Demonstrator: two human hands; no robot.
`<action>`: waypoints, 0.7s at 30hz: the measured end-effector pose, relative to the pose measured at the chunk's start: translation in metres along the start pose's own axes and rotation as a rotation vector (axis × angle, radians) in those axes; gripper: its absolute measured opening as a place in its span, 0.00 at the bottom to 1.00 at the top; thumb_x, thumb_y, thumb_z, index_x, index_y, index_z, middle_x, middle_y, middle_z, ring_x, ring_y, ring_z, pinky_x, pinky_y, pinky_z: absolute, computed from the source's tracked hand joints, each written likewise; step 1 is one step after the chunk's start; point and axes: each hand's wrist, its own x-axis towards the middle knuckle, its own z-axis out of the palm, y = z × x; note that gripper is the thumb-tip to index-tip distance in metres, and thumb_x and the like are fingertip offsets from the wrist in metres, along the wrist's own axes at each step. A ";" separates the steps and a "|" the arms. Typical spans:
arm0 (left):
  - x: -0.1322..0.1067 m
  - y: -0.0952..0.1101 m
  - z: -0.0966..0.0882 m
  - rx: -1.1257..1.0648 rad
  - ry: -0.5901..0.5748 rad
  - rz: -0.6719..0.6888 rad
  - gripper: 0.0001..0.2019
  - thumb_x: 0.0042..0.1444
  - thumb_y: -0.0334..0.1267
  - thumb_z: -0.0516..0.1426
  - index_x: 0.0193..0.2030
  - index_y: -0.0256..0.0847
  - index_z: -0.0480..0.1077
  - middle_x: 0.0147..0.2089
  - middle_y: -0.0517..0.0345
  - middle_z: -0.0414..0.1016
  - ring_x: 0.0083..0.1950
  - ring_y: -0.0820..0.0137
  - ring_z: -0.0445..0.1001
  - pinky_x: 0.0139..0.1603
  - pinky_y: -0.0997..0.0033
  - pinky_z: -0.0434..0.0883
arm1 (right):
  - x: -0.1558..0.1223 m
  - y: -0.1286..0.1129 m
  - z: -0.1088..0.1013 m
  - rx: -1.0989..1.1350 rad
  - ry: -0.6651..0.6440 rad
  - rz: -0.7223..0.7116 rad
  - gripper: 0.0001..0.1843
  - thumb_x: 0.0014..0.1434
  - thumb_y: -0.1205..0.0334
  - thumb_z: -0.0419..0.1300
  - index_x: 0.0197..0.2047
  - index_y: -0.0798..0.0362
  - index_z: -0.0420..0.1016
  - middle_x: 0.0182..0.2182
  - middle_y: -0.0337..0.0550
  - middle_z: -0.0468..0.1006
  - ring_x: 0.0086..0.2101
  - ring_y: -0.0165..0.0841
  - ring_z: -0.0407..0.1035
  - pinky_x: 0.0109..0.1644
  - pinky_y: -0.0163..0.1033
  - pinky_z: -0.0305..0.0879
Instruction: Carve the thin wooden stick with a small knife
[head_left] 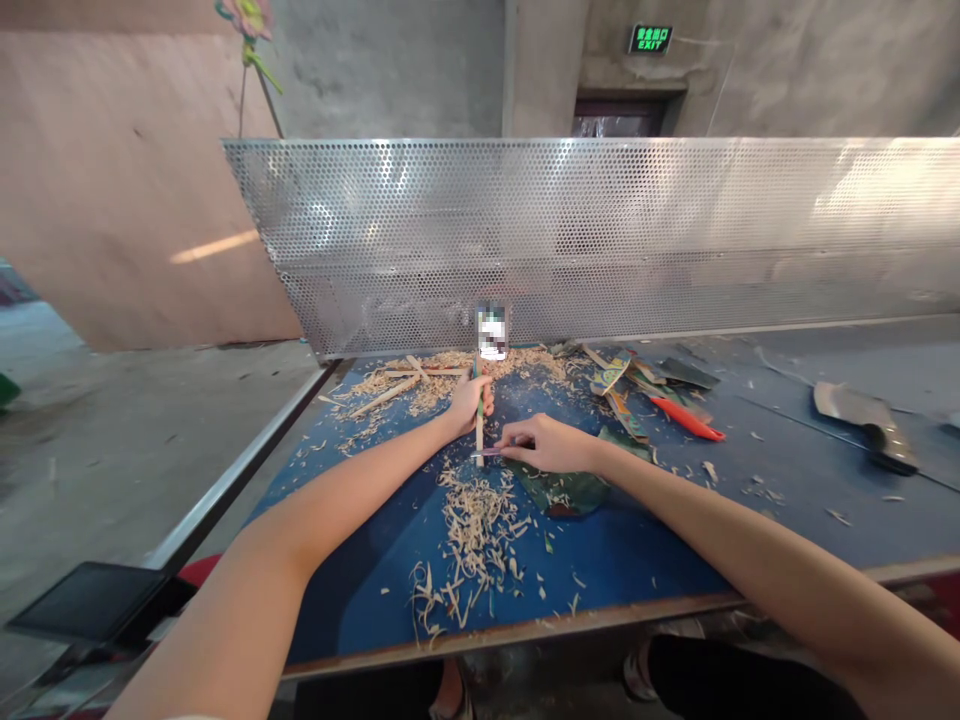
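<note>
My left hand (471, 402) is closed around a thin wooden stick (479, 436) that stands roughly upright on the blue tabletop (360, 590), with a green part near its top. My right hand (541, 444) is closed on a small blade or knife (491, 452), whose tip touches the lower part of the stick. A pile of pale wood shavings (469, 530) lies just in front of both hands. Under my right wrist lies a dark green leaf-like sheet (562, 492).
More shavings and wooden sticks (405, 382) lie at the back left. Coloured scraps and an orange-red tool (688, 420) sit to the right, a cleaver (866, 420) farther right. A perforated metal screen (600, 240) stands behind the table. A dark tablet (86, 600) lies lower left.
</note>
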 end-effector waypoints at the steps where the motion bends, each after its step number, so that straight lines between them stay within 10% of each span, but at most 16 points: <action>1: 0.000 0.000 0.000 -0.001 0.001 -0.001 0.15 0.57 0.34 0.66 0.43 0.46 0.64 0.19 0.73 0.60 0.15 0.75 0.56 0.18 0.74 0.55 | 0.000 0.000 0.000 -0.026 0.021 -0.011 0.16 0.75 0.48 0.61 0.49 0.48 0.86 0.27 0.36 0.79 0.25 0.31 0.62 0.35 0.40 0.55; 7: 0.000 0.001 0.001 0.003 0.012 -0.013 0.13 0.57 0.33 0.63 0.43 0.47 0.63 0.18 0.73 0.59 0.14 0.75 0.55 0.17 0.74 0.55 | 0.003 0.007 0.005 -0.138 0.251 0.054 0.18 0.77 0.48 0.58 0.53 0.47 0.87 0.31 0.40 0.84 0.27 0.33 0.67 0.36 0.40 0.56; 21: 0.000 0.001 0.001 0.006 0.014 -0.013 0.14 0.57 0.34 0.66 0.41 0.46 0.63 0.18 0.74 0.59 0.14 0.76 0.56 0.17 0.75 0.55 | 0.004 0.009 0.005 -0.203 0.202 0.053 0.18 0.77 0.49 0.56 0.56 0.44 0.85 0.32 0.41 0.84 0.27 0.35 0.68 0.38 0.41 0.56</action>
